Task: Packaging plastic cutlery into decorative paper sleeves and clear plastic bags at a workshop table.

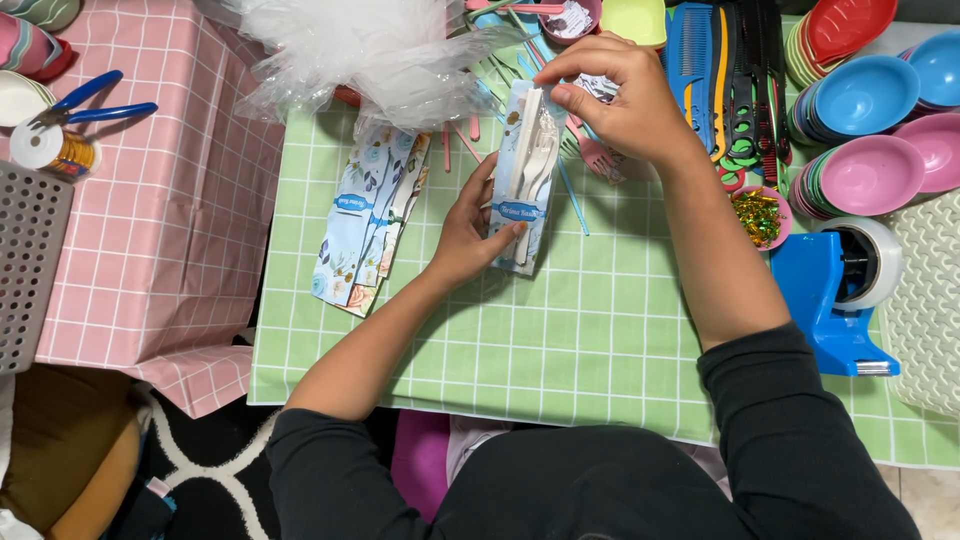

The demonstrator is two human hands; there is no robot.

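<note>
Black sleeves (600, 480) over green checked tablecloth (600, 340)

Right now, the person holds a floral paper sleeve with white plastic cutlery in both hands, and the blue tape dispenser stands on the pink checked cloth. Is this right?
Not quite. The head view shows the blue tape dispenser on the green checked cloth, not the pink one. The rest holds: the left hand and right hand hold the floral paper sleeve with white plastic cutlery.

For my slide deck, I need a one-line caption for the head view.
Left hand steadies a floral paper sleeve of white plastic cutlery while right hand pinches its top, over a green checked tablecloth.
</note>
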